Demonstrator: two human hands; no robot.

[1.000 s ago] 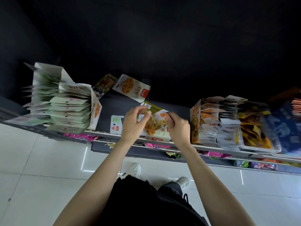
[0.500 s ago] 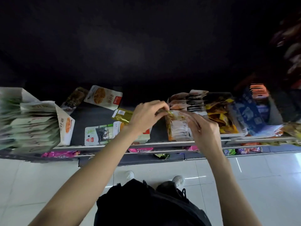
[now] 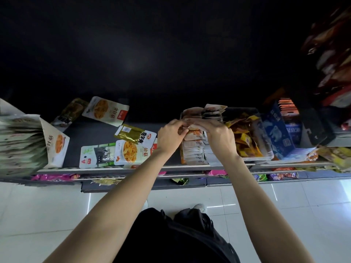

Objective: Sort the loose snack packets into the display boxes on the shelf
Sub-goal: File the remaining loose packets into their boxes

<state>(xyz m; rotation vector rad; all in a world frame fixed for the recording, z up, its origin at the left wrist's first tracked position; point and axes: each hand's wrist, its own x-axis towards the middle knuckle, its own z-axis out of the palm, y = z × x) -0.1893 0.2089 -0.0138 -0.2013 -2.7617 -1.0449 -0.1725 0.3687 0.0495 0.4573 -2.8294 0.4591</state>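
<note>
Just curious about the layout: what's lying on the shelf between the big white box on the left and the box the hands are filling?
In the head view, loose snack packets: a green-white packet, an enoki mushroom packet and a gold packet.

A shop: a retail shelf (image 3: 144, 168) holds display boxes (image 3: 193, 147) of snack packets (image 3: 106, 111) above a white tiled floor (image 3: 38, 205).

Both arms bare, stretched fwd and up, forearms converging twd centre. Left hand (image 3: 171, 136) knuckles up, fingers curled, tips pinching a packet (image 3: 191, 128) edge. Right hand (image 3: 218, 136) just beside it, back to camera, fingers curled on same packet. Hands nearly touching.
</note>
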